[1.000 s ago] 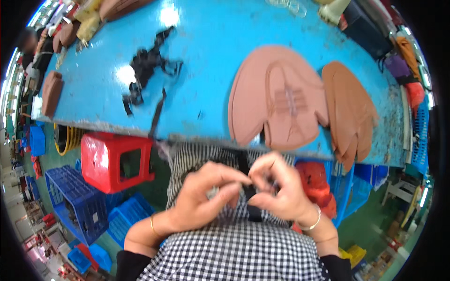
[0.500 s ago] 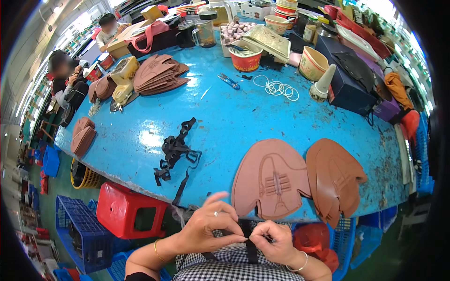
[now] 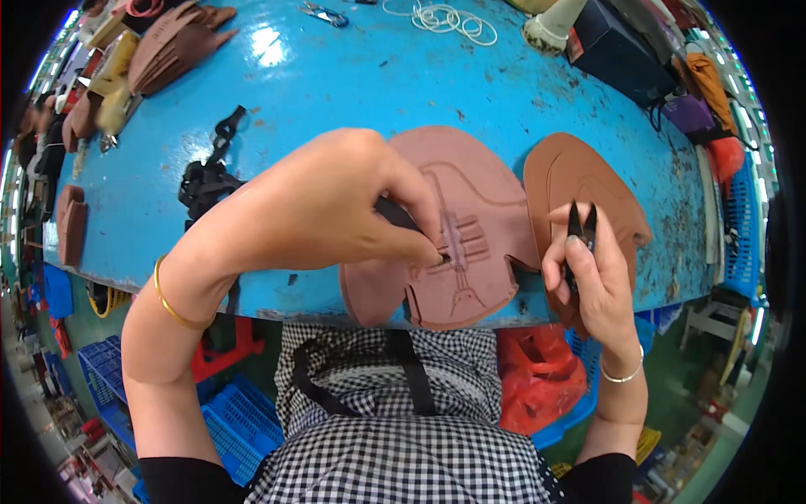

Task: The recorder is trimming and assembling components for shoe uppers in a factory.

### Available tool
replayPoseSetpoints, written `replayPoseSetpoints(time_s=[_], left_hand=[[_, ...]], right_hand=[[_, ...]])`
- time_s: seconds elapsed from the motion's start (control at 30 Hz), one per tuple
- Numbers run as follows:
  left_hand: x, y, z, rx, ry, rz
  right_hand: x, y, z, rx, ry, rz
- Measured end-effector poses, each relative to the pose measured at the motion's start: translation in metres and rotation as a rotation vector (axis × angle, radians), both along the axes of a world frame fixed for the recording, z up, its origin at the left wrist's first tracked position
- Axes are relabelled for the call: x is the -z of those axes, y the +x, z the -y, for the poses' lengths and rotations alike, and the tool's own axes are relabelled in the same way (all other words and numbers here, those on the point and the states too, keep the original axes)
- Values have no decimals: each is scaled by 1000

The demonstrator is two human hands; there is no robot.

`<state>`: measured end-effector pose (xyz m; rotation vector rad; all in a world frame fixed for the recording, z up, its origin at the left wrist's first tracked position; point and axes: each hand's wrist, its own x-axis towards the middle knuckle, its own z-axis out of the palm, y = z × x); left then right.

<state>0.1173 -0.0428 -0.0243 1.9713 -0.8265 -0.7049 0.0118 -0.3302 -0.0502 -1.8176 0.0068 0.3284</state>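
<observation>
Brown leather: two cut pieces lie under the fingers, the pink-brown upper (image 3: 470, 235) showing stitched grooves. The left hand (image 3: 336, 206) pinches a black strap (image 3: 395, 214) onto it. The right hand (image 3: 588, 277) grips one pair of black snips (image 3: 581, 227).

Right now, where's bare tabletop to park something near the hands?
Free: the blue stretch above the pink leather piece, between the black strap pile and the white cord loops. Also bare left of the straps. Crowded: the near edge under the left hand and right hand, and the far rim.
</observation>
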Motion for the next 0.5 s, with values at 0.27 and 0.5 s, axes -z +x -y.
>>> replayPoseSetpoints(time_s=[0.27, 0.5], left_hand=[[31, 20, 39, 277, 144, 30], [48, 22, 44, 313, 81, 310]], right_hand=[[4, 17, 2, -76, -163, -46], [8, 38, 2, -527, -390, 398]])
